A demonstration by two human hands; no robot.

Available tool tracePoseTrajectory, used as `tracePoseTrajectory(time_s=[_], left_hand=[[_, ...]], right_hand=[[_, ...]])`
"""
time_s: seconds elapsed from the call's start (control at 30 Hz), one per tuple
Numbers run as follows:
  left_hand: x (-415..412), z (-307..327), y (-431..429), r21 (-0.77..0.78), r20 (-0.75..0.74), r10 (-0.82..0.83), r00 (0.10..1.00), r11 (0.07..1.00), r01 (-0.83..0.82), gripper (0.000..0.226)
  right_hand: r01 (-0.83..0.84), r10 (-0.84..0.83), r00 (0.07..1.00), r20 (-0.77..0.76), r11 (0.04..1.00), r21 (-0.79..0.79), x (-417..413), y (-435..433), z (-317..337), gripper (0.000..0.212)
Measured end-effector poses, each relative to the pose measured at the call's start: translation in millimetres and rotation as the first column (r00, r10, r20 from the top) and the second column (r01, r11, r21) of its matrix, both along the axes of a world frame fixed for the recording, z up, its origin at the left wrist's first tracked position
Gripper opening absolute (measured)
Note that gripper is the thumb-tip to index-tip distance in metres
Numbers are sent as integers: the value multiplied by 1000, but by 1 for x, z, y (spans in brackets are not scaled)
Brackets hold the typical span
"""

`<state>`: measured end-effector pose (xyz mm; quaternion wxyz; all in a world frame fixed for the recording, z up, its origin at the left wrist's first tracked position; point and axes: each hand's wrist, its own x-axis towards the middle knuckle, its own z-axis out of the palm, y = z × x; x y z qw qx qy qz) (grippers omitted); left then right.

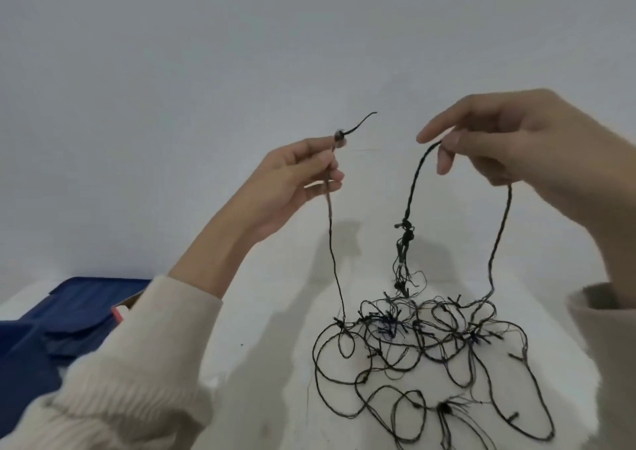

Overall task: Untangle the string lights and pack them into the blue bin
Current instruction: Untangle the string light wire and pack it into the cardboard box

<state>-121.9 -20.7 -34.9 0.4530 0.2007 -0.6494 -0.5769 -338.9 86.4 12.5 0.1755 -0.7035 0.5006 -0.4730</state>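
Item 1. String lights (430,339): dark, thin wire with small bulbs, in a loose tangle. We record the bulk lying on the white table (261,346), right of centre, spread wider than it is deep. Three strands rise from the heap, each with its long axis close to vertical. The left strand climbs from the heap's left edge to the left hand; its free end passes a small knot or bulb above the fingers and points up and to the right. The middle strand carries a knotted cluster partway up. It and the right strand meet at the right hand as one hanging loop.

Item 2. Left hand (292,181): raised above the table, with the fingers curled and pinching the left strand just below its free end.

Item 3. Right hand (509,143): raised slightly higher, with the loop draped over its curled fingers and the forefinger extended to the left. We note that the two hands are apart, not touching.

Item 4. Blue bin (51,318): at the lower left on the table, well apart from the heap and partly hidden by the cream knitted left sleeve (137,380). We cannot tell what the small pinkish object (118,313) at its near edge is.

Item 5. Plain pale wall (241,53) behind.
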Motion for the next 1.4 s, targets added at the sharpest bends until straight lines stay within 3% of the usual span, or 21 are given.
tracePoseTrajectory(time_s=[0.23, 0.47, 0.63, 0.7, 0.77, 0.8, 0.87, 0.97, 1.03, 1.13, 1.17, 1.23, 1.27, 1.3, 1.4], left_hand=[[-22, 7, 11, 120, -36, -82, 996, 989, 85, 18], [-27, -4, 13, 269, -26, -118, 993, 955, 121, 15], [-17, -4, 6, 225, 197, -59, 979, 974, 13, 19], [-14, -1, 2, 93, 257, 96, 962, 988, -124, 16], [-14, 3, -2, -104, 325, 252, 911, 968, -231, 13], [-16, 5, -3, -179, 355, 282, 891, 956, -232, 13], [-23, 8, -1, -259, 399, 270, 876, 950, -175, 13], [-34, 9, 3, -288, 402, 258, 879, 946, -146, 12], [-35, 9, 2, -266, 366, 280, 887, 945, -189, 12], [-28, 9, -2, -105, 202, 298, 933, 954, -282, 10], [-26, 9, -4, -6, 124, 283, 951, 959, -285, 10], [-24, 9, -6, 176, -37, 200, 979, 966, -190, 10], [-25, 9, -6, 224, -100, 154, 983, 966, -129, 11], [-27, 10, -6, 231, -130, 122, 984, 969, -89, 11], [-36, 13, 0, 113, -43, 104, 994, 989, -99, 14]], right_hand=[[-190, 187, 974, 130, 982, 10, 19, -23, 16, 26], [-44, 94, 891, 445, 992, -121, 13, -48, 8, 25], [74, 11, 840, 542, 988, -135, -9, -50, -18, 30], [169, -139, 919, 369, 984, -52, -19, -48, -32, 33], [247, -240, 968, -71, 963, 107, -21, -46, -45, 33], [246, -200, 949, -245, 953, 175, -16, -45, -50, 28], [154, -83, 943, -321, 967, 203, 0, -43, -55, 31], [-32, 46, 997, -67, 981, 189, 26, -45, -57, 28], [-31, 27, 999, 31, 987, 158, 33, -45, -55, 10], [12, -29, 976, 218, 997, 77, 32, -48, -56, 8], [29, -38, 930, 366, 999, 30, 33, -48, -56, 8], [67, -30, 751, 660, 997, -32, 38, -52, -55, 8], [71, -23, 678, 734, 997, -34, 42, -53, -55, 8], [59, -26, 662, 749, 998, -18, 46, -55, -57, 8], [-115, 51, 723, 689, 992, 48, 59, -57, -60, 11]])
